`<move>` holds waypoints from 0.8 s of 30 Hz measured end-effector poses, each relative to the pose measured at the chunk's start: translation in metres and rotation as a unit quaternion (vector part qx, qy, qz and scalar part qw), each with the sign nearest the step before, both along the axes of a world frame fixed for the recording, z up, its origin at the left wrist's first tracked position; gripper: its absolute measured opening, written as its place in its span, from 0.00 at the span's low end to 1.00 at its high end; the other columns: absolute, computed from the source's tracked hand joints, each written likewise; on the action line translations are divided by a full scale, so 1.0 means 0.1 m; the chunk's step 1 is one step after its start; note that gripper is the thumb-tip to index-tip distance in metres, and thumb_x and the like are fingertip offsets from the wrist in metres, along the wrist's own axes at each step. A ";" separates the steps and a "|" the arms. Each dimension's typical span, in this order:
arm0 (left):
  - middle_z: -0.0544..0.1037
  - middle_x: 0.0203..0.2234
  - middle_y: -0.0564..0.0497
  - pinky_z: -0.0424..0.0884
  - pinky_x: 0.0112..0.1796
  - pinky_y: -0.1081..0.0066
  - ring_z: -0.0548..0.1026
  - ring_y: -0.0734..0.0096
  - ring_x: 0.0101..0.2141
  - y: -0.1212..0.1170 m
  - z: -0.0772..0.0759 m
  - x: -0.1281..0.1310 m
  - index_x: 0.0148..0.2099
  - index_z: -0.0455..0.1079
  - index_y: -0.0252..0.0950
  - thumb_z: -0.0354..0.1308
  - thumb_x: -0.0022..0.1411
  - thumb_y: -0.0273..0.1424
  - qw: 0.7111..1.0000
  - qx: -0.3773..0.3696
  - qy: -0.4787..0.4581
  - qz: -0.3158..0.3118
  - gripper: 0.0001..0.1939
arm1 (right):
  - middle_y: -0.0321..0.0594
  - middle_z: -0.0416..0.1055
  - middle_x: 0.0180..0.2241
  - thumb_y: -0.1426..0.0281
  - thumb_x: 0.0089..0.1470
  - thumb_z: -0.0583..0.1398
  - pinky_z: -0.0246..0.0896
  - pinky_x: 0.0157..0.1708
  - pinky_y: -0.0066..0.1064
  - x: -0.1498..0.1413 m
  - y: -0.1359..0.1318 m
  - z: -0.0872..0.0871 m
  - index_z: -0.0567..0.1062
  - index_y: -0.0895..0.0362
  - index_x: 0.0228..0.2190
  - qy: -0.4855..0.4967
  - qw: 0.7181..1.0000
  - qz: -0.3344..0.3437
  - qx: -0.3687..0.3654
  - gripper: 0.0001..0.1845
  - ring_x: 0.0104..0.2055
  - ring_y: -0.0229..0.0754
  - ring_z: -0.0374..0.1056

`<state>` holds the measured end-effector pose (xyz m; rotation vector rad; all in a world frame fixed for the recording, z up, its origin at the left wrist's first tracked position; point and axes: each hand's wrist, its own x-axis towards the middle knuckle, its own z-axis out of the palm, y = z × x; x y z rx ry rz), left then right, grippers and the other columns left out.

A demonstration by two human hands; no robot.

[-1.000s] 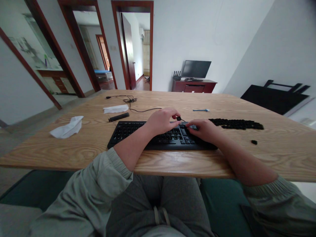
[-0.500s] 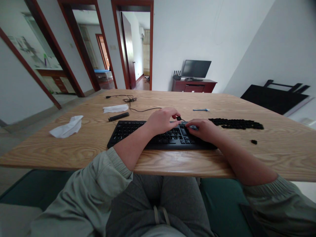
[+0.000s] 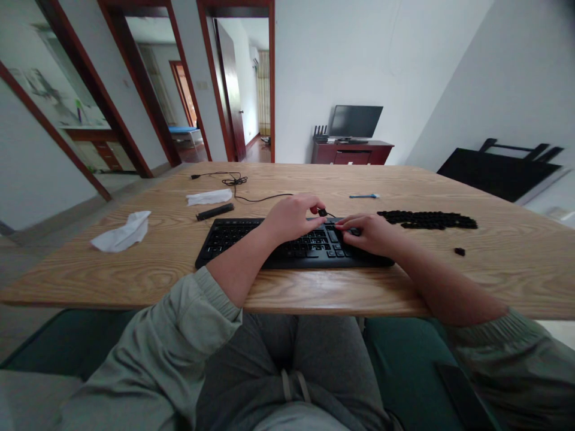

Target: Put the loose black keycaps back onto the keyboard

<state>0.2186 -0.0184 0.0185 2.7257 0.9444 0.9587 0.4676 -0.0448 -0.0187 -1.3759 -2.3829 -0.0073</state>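
A black keyboard (image 3: 294, 262) lies across the table's near side, some of its keys showing pale marks. My left hand (image 3: 290, 218) is raised over its middle, thumb and fingers pinching a small black keycap (image 3: 322, 212) just above the far edge. My right hand (image 3: 371, 233) rests on the keyboard's right part, its bent fingers and thumb closed against the keys; what lies under the fingertips is hidden. Right of that hand, many loose black keycaps lie in rows (image 3: 431, 219). A single black keycap (image 3: 459, 251) sits nearer to me, apart from them.
The keyboard's cable (image 3: 265, 198) runs to a coil at the far left of the wooden table (image 3: 157, 275). Left of the keyboard are a dark strip-shaped piece (image 3: 214, 212) and two white tissues (image 3: 123, 232) (image 3: 209, 197). A blue slender tool (image 3: 363, 196) lies farther back.
The left hand's pinched keycap has shifted slightly left and turned a little. The right hand stays on the keyboard. The view has tilted slightly.
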 end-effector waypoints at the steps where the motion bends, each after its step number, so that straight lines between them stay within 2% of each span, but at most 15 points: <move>1: 0.81 0.38 0.50 0.70 0.38 0.70 0.76 0.71 0.32 0.00 0.00 0.00 0.47 0.75 0.36 0.61 0.62 0.35 1.000 -0.002 0.000 0.000 0.12 | 0.44 0.79 0.46 0.69 0.55 0.60 0.68 0.52 0.41 -0.01 -0.02 0.01 0.83 0.54 0.41 -0.002 1.000 -0.001 0.006 0.15 0.47 0.49 0.75; 8: 0.81 0.38 0.49 0.70 0.37 0.70 0.76 0.71 0.32 0.03 -0.02 -0.01 0.45 0.76 0.37 0.61 0.62 0.37 1.000 -0.013 -0.002 0.009 0.12 | 0.43 0.80 0.44 0.70 0.55 0.59 0.66 0.53 0.43 -0.07 -0.03 -0.02 0.83 0.54 0.40 -0.006 0.998 -0.017 0.053 0.14 0.47 0.49 0.73; 12: 0.81 0.38 0.49 0.70 0.36 0.70 0.75 0.71 0.31 0.05 -0.04 -0.02 0.46 0.76 0.37 0.61 0.62 0.37 1.000 -0.017 0.001 0.010 0.13 | 0.42 0.80 0.43 0.68 0.58 0.58 0.65 0.51 0.43 -0.08 -0.03 -0.05 0.83 0.53 0.40 -0.041 0.996 -0.013 0.081 0.14 0.46 0.50 0.72; 17: 0.81 0.38 0.49 0.70 0.36 0.71 0.76 0.70 0.32 0.06 -0.05 -0.01 0.45 0.77 0.37 0.61 0.62 0.37 1.000 -0.015 0.015 0.014 0.12 | 0.43 0.80 0.44 0.71 0.58 0.56 0.66 0.48 0.43 -0.11 -0.08 -0.05 0.84 0.55 0.40 -0.077 0.991 -0.002 0.105 0.16 0.43 0.50 0.71; 24: 0.82 0.37 0.51 0.70 0.37 0.70 0.76 0.70 0.32 0.04 -0.01 -0.04 0.46 0.76 0.38 0.61 0.62 0.38 1.000 -0.010 0.014 0.020 0.13 | 0.43 0.80 0.44 0.71 0.56 0.58 0.66 0.51 0.42 -0.09 -0.08 -0.06 0.83 0.53 0.41 -0.017 0.996 -0.011 0.086 0.15 0.46 0.49 0.73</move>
